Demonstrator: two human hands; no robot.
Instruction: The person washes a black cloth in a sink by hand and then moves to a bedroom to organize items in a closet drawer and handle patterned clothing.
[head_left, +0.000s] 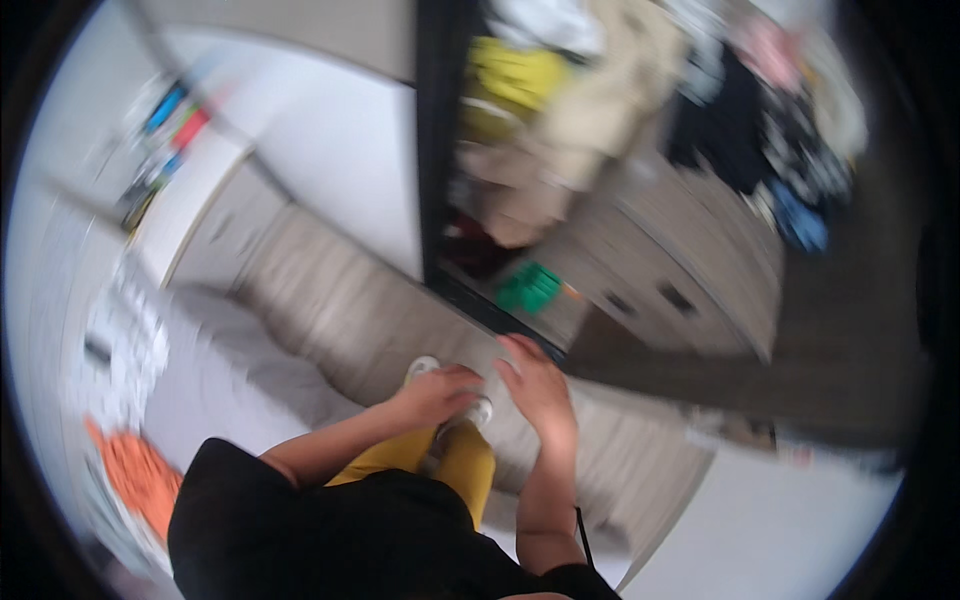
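Note:
My left hand (441, 394) hovers over my yellow trousers (466, 465) and pale shoes, its fingers loosely apart, with nothing in it. To its right, my right hand (536, 382) is raised near the dark lower frame of an open wardrobe (495, 311), fingers spread and holding nothing. Just beyond that frame lies a green cloth item (531, 287) on the wardrobe's floor. Beige garments (592, 105) and a yellow garment (517, 73) hang or lie above it; blur hides which. Dark clothing (720, 120) is farther right.
Wooden drawers (675, 247) with dark handles stand inside the wardrobe. A bed with grey bedding (225, 375) is at the left, with an orange cloth (139, 476) on it. Beyond it stands a white-topped cabinet (199, 176). Wood-look flooring (337, 300) runs between bed and wardrobe.

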